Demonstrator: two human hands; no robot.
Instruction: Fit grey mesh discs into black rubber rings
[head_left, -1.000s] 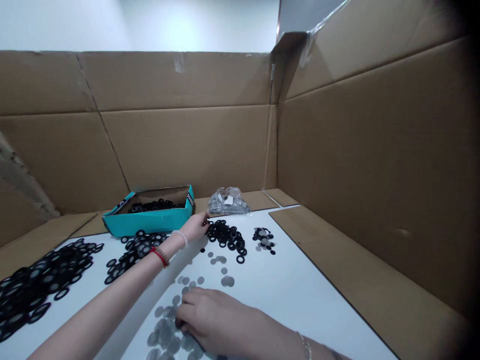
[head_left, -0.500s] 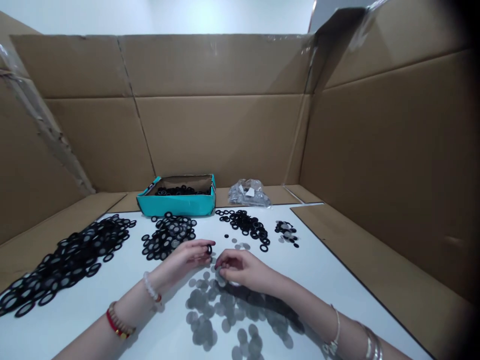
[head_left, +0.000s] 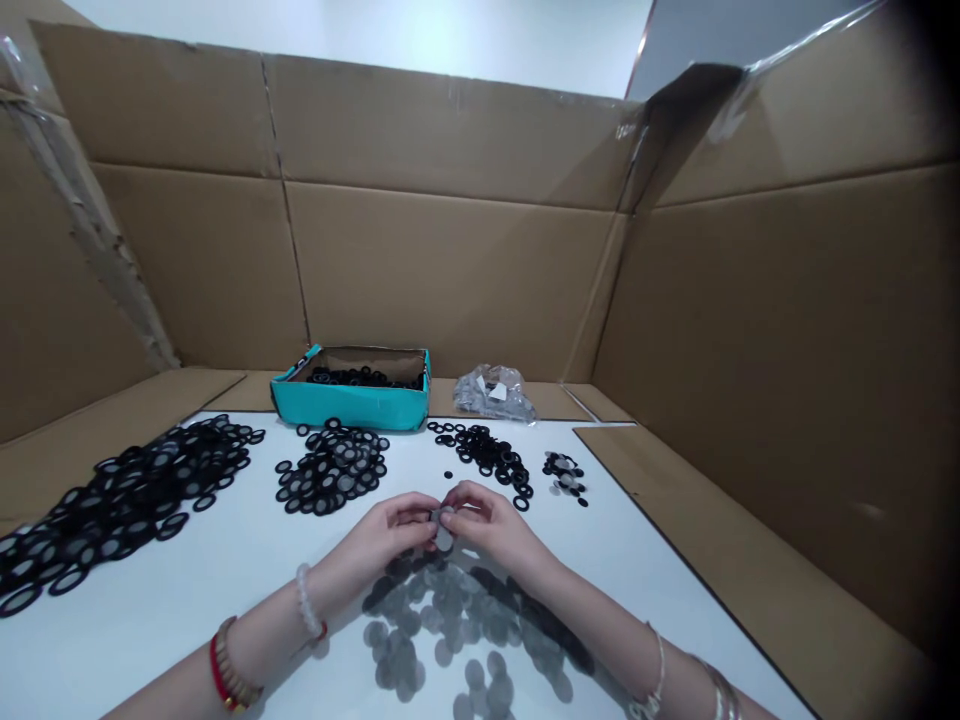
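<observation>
My left hand [head_left: 395, 530] and my right hand [head_left: 486, 522] meet fingertip to fingertip over the white table [head_left: 225, 560]. Between the pinched fingers sits a small black ring with a grey disc [head_left: 440, 516]. Under and in front of the hands lies a scatter of grey mesh discs [head_left: 450, 630]. A pile of plain black rings [head_left: 487, 455] lies just beyond the hands.
A teal box [head_left: 352, 400] with black rings stands at the back, a clear bag of discs [head_left: 495, 392] beside it. Piles of rings fitted with discs lie at left [head_left: 120, 495] and centre [head_left: 330, 475], a small one [head_left: 566, 472] at right. Cardboard walls [head_left: 750, 350] surround the table.
My left hand drew back from the ring pile with a ring. My right hand rose from the discs. Both hands came together at the middle, and the view turned left.
</observation>
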